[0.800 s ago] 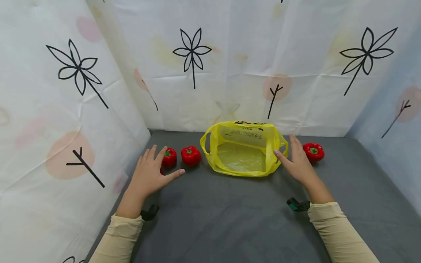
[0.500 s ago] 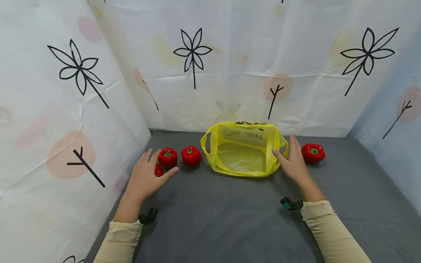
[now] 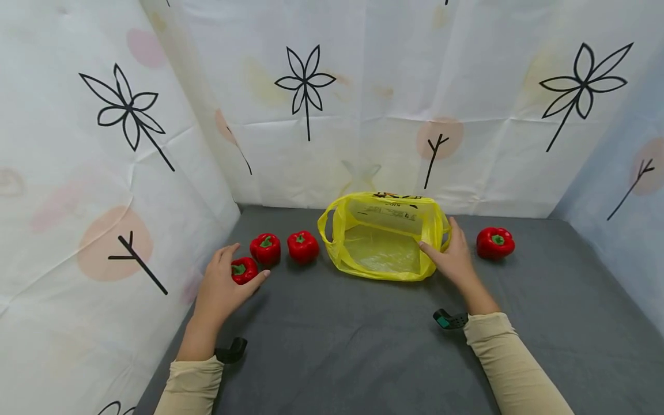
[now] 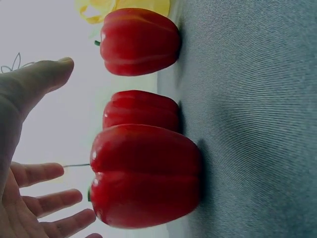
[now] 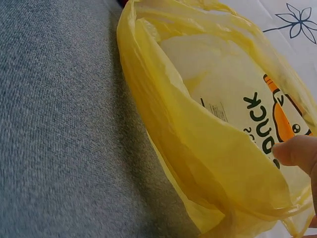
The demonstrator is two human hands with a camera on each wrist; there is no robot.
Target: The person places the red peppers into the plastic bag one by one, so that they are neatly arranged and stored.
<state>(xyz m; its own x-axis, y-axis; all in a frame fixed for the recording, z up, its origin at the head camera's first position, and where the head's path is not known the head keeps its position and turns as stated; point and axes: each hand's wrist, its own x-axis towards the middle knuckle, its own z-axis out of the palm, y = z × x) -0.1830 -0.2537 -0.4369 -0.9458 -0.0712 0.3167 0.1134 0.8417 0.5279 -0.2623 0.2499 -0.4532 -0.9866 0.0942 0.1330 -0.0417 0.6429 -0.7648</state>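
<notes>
My left hand [image 3: 219, 288] hovers at the nearest red bell pepper [image 3: 244, 270], thumb and fingers spread on either side of it. In the left wrist view, a gap shows between the thumb [image 4: 42, 79] and that pepper [image 4: 146, 173], and the fingertips come close to its stem end. My right hand [image 3: 456, 264] is at the right side of a yellow plastic bag [image 3: 381, 275] that stands with its mouth open. Its thumb [image 5: 297, 151] reaches over the bag's mouth while the other fingers stay outside; whether they touch the plastic is unclear.
Two more red bell peppers, one behind the nearest [image 3: 265, 249] and one beside the bag [image 3: 303, 247], stand on the left. Another pepper [image 3: 495, 243] sits right of the bag. A patterned white cloth [image 3: 363, 155] rises behind the grey table [image 3: 342, 346].
My left hand has come back toward me and down around the nearest pepper, which was mostly hidden before. The right hand has moved left against the bag's side, away from the right pepper.
</notes>
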